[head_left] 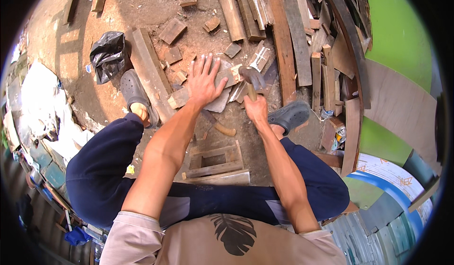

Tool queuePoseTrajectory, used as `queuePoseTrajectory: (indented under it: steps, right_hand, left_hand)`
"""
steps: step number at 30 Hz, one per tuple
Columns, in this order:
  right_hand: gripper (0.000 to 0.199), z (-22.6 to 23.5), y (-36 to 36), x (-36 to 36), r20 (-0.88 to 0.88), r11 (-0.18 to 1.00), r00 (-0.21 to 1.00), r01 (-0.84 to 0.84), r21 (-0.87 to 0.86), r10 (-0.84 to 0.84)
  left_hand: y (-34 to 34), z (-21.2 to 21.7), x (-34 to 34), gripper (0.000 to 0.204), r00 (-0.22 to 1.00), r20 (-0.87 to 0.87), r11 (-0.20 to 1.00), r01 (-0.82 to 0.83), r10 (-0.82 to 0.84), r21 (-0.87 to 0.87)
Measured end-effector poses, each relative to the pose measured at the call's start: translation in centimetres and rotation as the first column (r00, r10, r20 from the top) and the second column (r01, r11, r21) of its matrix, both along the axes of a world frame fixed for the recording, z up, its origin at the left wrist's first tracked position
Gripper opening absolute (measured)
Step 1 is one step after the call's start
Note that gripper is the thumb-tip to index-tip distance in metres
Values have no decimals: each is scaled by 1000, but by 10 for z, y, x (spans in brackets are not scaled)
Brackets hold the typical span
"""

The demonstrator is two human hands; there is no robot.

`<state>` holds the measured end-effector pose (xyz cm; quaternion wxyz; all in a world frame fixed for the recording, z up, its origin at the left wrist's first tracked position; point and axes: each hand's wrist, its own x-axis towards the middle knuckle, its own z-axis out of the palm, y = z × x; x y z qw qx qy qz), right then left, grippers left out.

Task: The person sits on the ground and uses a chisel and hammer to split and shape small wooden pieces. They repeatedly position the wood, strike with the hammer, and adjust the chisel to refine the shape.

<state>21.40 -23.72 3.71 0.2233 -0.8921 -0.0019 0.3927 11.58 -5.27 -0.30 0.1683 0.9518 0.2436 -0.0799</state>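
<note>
My left hand (204,83) lies flat with fingers spread, pressing on a short wooden board (179,97) on the ground. My right hand (256,108) is wrapped round the wooden handle of a claw hammer (253,77). The hammer's dark metal head is over the right end of the board. A flat grey slab (220,102) shows partly under the board. Nearer to me lies a tool with a curved wooden handle (225,129), its dark blade partly hidden by my left forearm. A small wooden frame (215,160) rests between my legs.
A long beam (151,73) lies beside my left foot, near a black plastic bag (109,57). Small wood blocks (173,30) are scattered ahead. Long planks (280,42) and piled offcuts (326,71) line the right side. White sheeting (45,104) lies at far left.
</note>
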Motion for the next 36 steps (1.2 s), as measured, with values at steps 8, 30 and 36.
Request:
queuePoseTrajectory:
  steps: [8, 30, 36]
  right_hand:
    - [35, -21, -10, -21, 495, 916, 845, -14, 400, -204]
    - [32, 20, 4, -15, 256, 933, 943, 117, 341, -212]
    - [26, 22, -4, -10, 68, 999, 998, 2, -49, 1]
  left_hand:
    - [0, 2, 2, 72, 1000, -12, 1000, 9, -8, 9]
    - [4, -2, 7, 69, 999, 27, 999, 29, -29, 32]
    - [5, -8, 4, 70, 998, 36, 998, 58, -57, -12]
